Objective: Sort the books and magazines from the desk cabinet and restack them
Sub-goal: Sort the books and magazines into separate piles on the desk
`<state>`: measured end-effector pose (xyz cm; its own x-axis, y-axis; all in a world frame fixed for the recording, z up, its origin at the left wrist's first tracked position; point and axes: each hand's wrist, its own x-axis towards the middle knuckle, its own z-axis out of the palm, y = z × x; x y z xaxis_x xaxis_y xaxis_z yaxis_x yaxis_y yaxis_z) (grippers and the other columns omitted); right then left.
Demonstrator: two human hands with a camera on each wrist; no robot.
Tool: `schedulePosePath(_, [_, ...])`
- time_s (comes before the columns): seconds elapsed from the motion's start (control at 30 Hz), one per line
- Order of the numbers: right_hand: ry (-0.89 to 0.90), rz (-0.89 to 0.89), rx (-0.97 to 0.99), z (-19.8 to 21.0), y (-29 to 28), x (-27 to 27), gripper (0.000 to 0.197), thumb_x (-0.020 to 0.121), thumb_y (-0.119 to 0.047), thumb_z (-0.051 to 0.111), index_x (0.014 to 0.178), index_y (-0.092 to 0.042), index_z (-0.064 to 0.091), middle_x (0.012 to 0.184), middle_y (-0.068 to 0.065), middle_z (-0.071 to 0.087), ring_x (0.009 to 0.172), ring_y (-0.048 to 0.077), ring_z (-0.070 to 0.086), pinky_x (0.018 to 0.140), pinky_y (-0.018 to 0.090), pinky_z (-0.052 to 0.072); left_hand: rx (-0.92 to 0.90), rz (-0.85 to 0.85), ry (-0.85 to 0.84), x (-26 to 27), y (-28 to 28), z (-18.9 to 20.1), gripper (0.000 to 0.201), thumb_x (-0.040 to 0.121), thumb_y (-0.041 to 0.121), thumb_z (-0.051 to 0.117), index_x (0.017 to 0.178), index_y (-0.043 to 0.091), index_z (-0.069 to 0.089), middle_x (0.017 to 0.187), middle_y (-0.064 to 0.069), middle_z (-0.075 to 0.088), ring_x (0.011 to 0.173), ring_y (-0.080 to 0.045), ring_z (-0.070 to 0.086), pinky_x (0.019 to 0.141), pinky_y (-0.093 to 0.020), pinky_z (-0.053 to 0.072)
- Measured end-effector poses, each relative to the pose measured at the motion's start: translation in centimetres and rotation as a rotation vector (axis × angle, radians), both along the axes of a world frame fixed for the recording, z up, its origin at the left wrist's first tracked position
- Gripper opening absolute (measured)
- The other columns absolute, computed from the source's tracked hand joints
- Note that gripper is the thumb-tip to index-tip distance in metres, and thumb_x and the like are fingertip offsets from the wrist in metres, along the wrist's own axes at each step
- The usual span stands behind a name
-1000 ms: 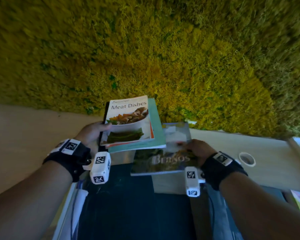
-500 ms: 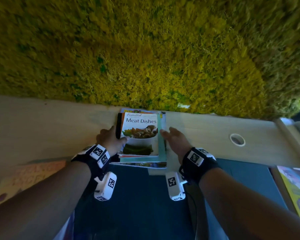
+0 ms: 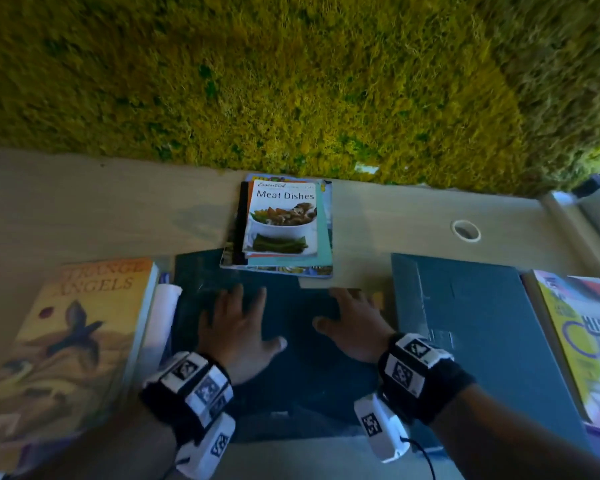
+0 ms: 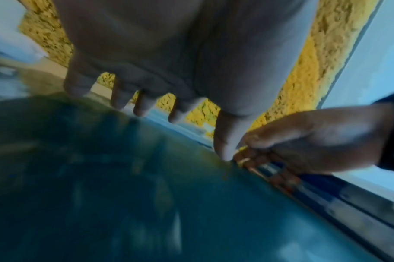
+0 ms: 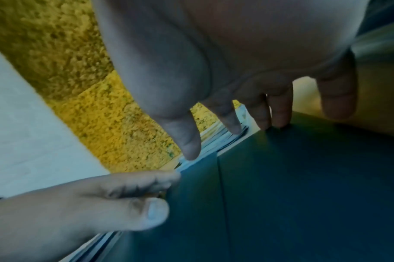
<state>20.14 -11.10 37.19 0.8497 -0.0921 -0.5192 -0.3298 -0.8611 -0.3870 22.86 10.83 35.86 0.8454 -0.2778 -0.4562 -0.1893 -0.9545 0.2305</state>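
A small stack of magazines topped by the "Meat Dishes" cookbook (image 3: 283, 220) lies on the wooden desk (image 3: 101, 209) against the moss wall. Nearer to me, both hands hover palm down over a dark teal surface (image 3: 291, 358). My left hand (image 3: 238, 327) has spread, straight fingers and holds nothing. My right hand (image 3: 352, 323) is likewise spread and empty. The left wrist view shows the left fingers (image 4: 142, 106) extended above the teal surface (image 4: 146, 203). In the right wrist view the right fingers (image 5: 279, 113) hang straight, tips near the surface.
A large "Strange Angels" book (image 3: 70, 341) lies at the left. A yellow magazine (image 3: 582, 341) sits at the right edge beside a second dark teal panel (image 3: 471, 313). A round cable hole (image 3: 466, 230) is set in the desk. The moss wall (image 3: 291, 81) backs the desk.
Both hands let go of the magazine stack, which now rests by the wall, and drew back toward me over the dark surface. The head view tilted down.
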Motion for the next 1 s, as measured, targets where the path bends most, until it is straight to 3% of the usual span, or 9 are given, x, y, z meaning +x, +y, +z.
schedulePosePath(0.13, [0.078,0.127,-0.056,-0.8,1.6,-2.5,0.088,0.091,-0.067,0.049,0.16,-0.019,0.02,0.169,0.018,0.005,0.156,0.041,0.005,0.123,0.056,0.018,0.07,-0.073,0.006,-4.0,-0.6,-1.2,0.095,0.087,0.079,0.036,0.159,0.034,-0.008,0.166,-0.005,-0.026,0.153,-0.034,-0.02,0.121,-0.063,0.001])
schedulePosePath(0.27, [0.1,0.118,-0.05,0.0,2.3,-5.9,0.087,0.091,-0.068,0.05,0.158,-0.019,0.022,0.168,0.022,0.006,0.154,0.046,0.008,0.122,0.055,0.021,0.097,-0.065,-0.045,-7.9,-1.1,-1.6,0.094,0.088,0.078,0.036,0.159,0.034,-0.006,0.167,-0.006,-0.023,0.154,-0.033,-0.017,0.121,-0.062,0.002])
schedulePosePath(0.43, [0.061,0.086,0.01,0.0,2.4,-12.3,0.092,0.092,-0.062,0.056,0.161,-0.023,0.011,0.17,0.016,-0.007,0.156,0.044,0.0,0.122,0.057,0.021,0.012,-0.032,-0.164,-14.3,-1.1,-1.8,0.086,0.086,0.078,0.042,0.158,0.041,0.012,0.168,-0.005,-0.009,0.155,-0.03,-0.005,0.123,-0.06,0.005])
schedulePosePath(0.57, [0.035,0.191,0.019,-0.3,3.7,-17.5,0.107,0.087,-0.065,0.061,0.161,-0.03,-0.006,0.17,0.011,-0.016,0.157,0.039,-0.007,0.124,0.06,0.017,0.055,-0.155,-0.047,-19.4,0.5,-2.4,0.125,0.054,0.099,0.049,0.152,0.053,-0.013,0.164,0.001,-0.029,0.152,-0.028,-0.025,0.118,-0.066,-0.006])
schedulePosePath(0.67, [-0.001,0.253,0.052,-0.4,3.9,-20.9,0.121,0.079,-0.069,0.068,0.159,-0.036,-0.017,0.169,0.009,-0.02,0.157,0.035,-0.013,0.126,0.056,0.011,0.166,-0.264,-0.082,-21.3,2.0,-2.6,0.124,0.069,0.073,0.068,0.144,0.056,-0.029,0.161,0.002,-0.037,0.15,-0.027,-0.028,0.117,-0.068,-0.001])
schedulePosePath(0.77, [-0.028,0.358,0.001,-0.8,3.3,-23.4,0.136,0.071,-0.071,0.074,0.153,-0.041,-0.031,0.168,0.009,-0.024,0.156,0.031,-0.019,0.126,0.051,0.005,0.158,-0.306,-0.169,-22.1,2.9,-1.4,0.095,0.092,0.039,0.062,0.151,0.053,-0.01,0.168,0.001,-0.015,0.155,-0.03,-0.007,0.12,-0.062,0.016])
schedulePosePath(0.83, [-0.061,0.413,-0.064,-1.0,2.9,-24.2,0.136,0.076,-0.062,0.076,0.148,-0.042,-0.038,0.168,0.008,-0.024,0.156,0.028,-0.02,0.126,0.046,0.001,0.121,-0.356,-0.203,-22.4,3.7,-0.4,0.079,0.099,0.034,0.056,0.155,0.048,0.002,0.169,0.001,-0.002,0.155,-0.028,0.004,0.12,-0.056,0.025])
schedulePosePath(0.93, [-0.208,0.424,-0.155,-0.4,2.8,-24.9,0.116,0.095,-0.022,0.06,0.144,-0.041,-0.044,0.172,0.009,-0.007,0.159,0.027,-0.005,0.129,0.04,0.007,0.088,-0.428,-0.204,-22.3,4.6,2.2,0.072,0.097,0.046,0.057,0.156,0.046,0.016,0.167,0.006,0.015,0.153,-0.022,0.018,0.118,-0.047,0.035])
schedulePosePath(1.0, [-0.29,0.423,-0.184,1.3,2.7,-24.9,0.098,0.097,-0.01,0.046,0.154,-0.035,-0.03,0.171,0.008,0.008,0.158,0.026,0.01,0.128,0.038,0.015,0.043,-0.478,-0.175,-21.8,5.3,4.7,0.07,0.095,0.049,0.059,0.154,0.047,0.022,0.166,0.009,0.022,0.15,-0.018,0.027,0.118,-0.041,0.034])
